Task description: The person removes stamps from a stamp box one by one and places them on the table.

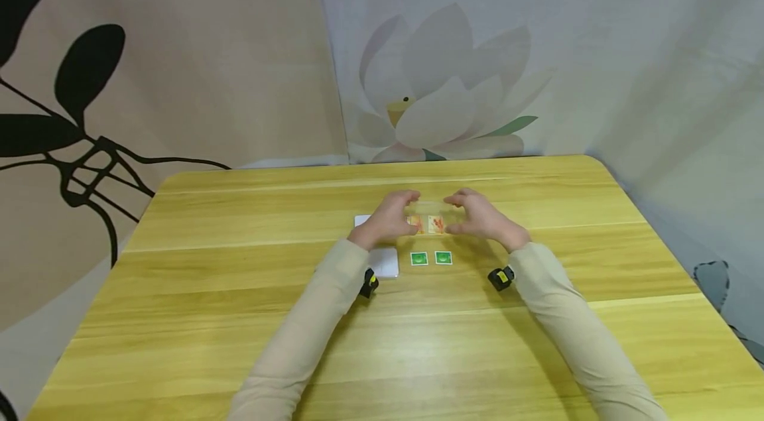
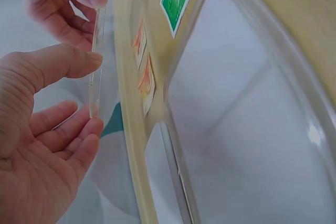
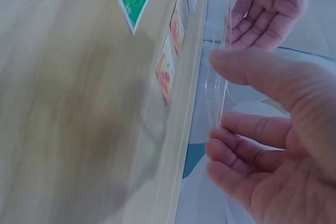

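Note:
My left hand (image 1: 389,218) and right hand (image 1: 481,217) hold a thin clear plastic plate (image 2: 97,72) between them above the table, one at each end. In the left wrist view, the left thumb presses its upper side while the fingers support the lower edge. The right wrist view shows the right hand pinching the same clear plate (image 3: 216,95) between thumb and fingertips. Below lie two orange-red stamp-like cards (image 1: 436,225), side by side. Nearer the person are two green stamp-like cards (image 1: 419,258).
A white rounded flat case (image 1: 384,263) with a clear rim lies by the left forearm. Behind it another white flat piece (image 1: 361,219) is partly hidden by the left hand. All rest on a wooden table (image 1: 239,301), with a printed curtain (image 1: 447,76) beyond its far edge.

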Demonstrator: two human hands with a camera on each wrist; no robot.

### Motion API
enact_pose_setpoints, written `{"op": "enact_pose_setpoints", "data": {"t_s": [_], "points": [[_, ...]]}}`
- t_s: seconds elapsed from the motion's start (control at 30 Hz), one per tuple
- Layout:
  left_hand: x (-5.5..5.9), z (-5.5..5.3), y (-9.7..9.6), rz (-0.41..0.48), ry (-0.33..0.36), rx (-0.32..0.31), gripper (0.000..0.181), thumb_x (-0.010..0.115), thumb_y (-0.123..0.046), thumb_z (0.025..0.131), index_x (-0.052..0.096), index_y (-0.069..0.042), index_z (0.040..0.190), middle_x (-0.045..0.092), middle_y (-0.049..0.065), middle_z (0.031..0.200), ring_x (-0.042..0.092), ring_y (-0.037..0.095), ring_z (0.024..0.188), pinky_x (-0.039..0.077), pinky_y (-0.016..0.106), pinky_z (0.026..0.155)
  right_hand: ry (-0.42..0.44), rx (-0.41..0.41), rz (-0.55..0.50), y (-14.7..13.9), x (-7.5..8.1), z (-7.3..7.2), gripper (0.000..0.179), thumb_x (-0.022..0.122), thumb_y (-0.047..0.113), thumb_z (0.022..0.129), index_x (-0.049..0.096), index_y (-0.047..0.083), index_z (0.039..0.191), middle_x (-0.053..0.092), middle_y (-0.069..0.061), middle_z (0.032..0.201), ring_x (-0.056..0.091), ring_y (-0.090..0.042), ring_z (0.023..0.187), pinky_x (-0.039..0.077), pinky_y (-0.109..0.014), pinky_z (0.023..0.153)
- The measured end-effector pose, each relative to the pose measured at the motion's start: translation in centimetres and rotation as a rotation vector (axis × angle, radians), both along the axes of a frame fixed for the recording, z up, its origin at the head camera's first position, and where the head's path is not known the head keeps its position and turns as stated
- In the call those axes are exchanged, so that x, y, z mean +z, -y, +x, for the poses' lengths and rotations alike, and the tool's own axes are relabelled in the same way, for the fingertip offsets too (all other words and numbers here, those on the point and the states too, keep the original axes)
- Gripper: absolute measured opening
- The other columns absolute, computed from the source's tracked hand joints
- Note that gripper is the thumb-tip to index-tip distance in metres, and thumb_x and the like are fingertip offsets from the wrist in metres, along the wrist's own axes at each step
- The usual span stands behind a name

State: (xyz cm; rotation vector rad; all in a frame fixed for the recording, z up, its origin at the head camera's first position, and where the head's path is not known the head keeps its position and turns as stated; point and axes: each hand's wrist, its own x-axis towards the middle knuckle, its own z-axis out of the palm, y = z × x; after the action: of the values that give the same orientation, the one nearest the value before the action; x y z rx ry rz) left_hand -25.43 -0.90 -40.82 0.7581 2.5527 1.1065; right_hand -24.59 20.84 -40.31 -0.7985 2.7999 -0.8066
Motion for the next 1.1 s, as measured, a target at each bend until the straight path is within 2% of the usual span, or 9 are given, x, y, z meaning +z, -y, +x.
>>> {"op": "enact_pose_setpoints", "data": {"t_s": [0.23,0.43,0.67,1.0,1.1], "points": [[0.3,0.0,1.4,0.015,0.025,0.031,0.072,0.071,0.003,0.075,0.037,0.006,0.138,0.044,0.019,0.138,0.043,0.032,0.125,0.039,0.039,0.102,0.018,-0.01,0.014,1.4,0.4,-0.2,0.059,0.076,0.013,0.077,0.052,-0.013,0.124,0.053,-0.027,0.116,0.052,-0.039,0.107,0.045,-0.049,0.091],[0.2,0.1,2.9,0.007,0.017,0.054,0.071,0.071,0.002,0.075,0.039,0.004,0.138,0.046,0.017,0.137,0.043,0.031,0.123,0.039,0.039,0.102,0.014,0.013,-0.008,2.7,0.4,-0.4,0.058,0.076,0.013,0.077,0.052,-0.013,0.123,0.054,-0.027,0.115,0.052,-0.039,0.106,0.046,-0.048,0.09],[0.0,0.2,4.7,0.017,-0.035,0.052,0.07,0.072,0.003,0.073,0.04,0.008,0.135,0.048,0.022,0.133,0.046,0.035,0.121,0.039,0.041,0.101,0.024,0.028,-0.027,4.4,0.2,-0.7,0.058,0.076,0.013,0.077,0.053,-0.013,0.123,0.054,-0.026,0.117,0.053,-0.038,0.108,0.045,-0.047,0.092],[-0.2,0.6,6.9,-0.002,-0.01,0.085,0.072,0.072,0.004,0.072,0.039,0.007,0.136,0.048,0.021,0.134,0.045,0.035,0.121,0.039,0.042,0.102,0.055,0.049,-0.038,6.6,-0.2,-0.8,0.06,0.077,0.015,0.076,0.053,-0.011,0.124,0.054,-0.025,0.115,0.053,-0.037,0.107,0.047,-0.043,0.091],[-0.3,0.6,7.5,-0.003,-0.021,0.085,0.071,0.072,0.004,0.072,0.04,0.008,0.135,0.049,0.023,0.133,0.046,0.036,0.12,0.039,0.043,0.102,0.063,0.052,-0.036,7.2,-0.3,-0.8,0.059,0.077,0.014,0.076,0.053,-0.011,0.124,0.053,-0.024,0.117,0.053,-0.036,0.106,0.047,-0.042,0.091]]}}
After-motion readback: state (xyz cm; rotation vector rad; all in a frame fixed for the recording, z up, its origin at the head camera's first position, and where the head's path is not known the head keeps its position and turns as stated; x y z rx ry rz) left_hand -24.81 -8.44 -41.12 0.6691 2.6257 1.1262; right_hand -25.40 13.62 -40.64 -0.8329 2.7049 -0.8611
